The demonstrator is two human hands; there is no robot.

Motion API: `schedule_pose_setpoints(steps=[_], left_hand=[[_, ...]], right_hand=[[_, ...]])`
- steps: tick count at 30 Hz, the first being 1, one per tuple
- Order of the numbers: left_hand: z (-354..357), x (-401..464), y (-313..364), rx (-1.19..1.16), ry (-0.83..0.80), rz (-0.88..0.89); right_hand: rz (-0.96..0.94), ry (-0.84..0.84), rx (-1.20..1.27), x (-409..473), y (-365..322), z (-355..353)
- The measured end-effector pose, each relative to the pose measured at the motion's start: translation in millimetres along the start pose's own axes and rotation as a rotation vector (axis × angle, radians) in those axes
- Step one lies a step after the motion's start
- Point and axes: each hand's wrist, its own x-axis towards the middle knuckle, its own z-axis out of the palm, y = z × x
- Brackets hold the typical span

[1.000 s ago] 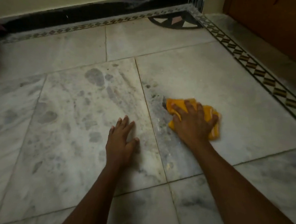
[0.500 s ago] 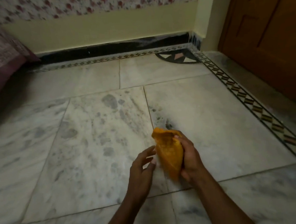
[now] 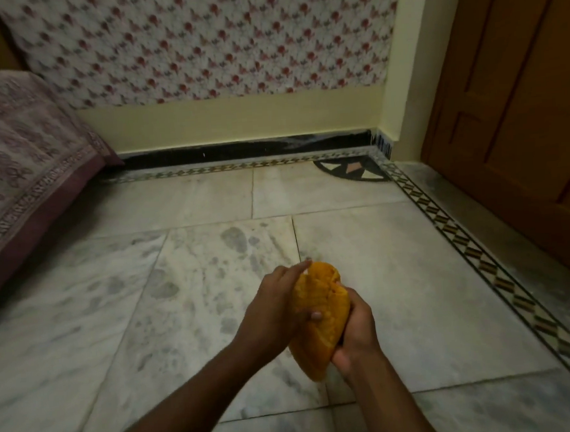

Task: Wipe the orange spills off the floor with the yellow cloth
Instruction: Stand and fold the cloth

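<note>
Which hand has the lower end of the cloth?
The right hand grips the yellow cloth low down; the left hand holds it higher, fingers reaching its top.

Yellow cloth [image 3: 318, 324] off floor, now in left hand [image 3: 273, 312] too

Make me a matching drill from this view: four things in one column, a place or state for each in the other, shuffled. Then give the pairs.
Things:
1. cloth
2. door
3. bedspread
4. left hand

Places or states:
A. hangs down at the far left
B. stands along the right edge
C. bunched up, lifted off the floor
D. grips the cloth from the left side

The right hand holds the cloth's other side.

Pairs: 1-C, 2-B, 3-A, 4-D
</note>
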Motion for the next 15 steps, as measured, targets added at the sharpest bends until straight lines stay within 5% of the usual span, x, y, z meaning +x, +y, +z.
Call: schedule_pose_setpoints(steps=[6,15], left_hand=[[-44.5,17.7,26.6,0.013,0.024,-0.074],[-105.0,46.3,60.7,0.078,-0.027,0.197]], right_hand=[[-0.021,0.067,-0.002,-20.1,-12.0,32.1],[0.173,0.321,0.048,-29.5,-54.0,69.6]])
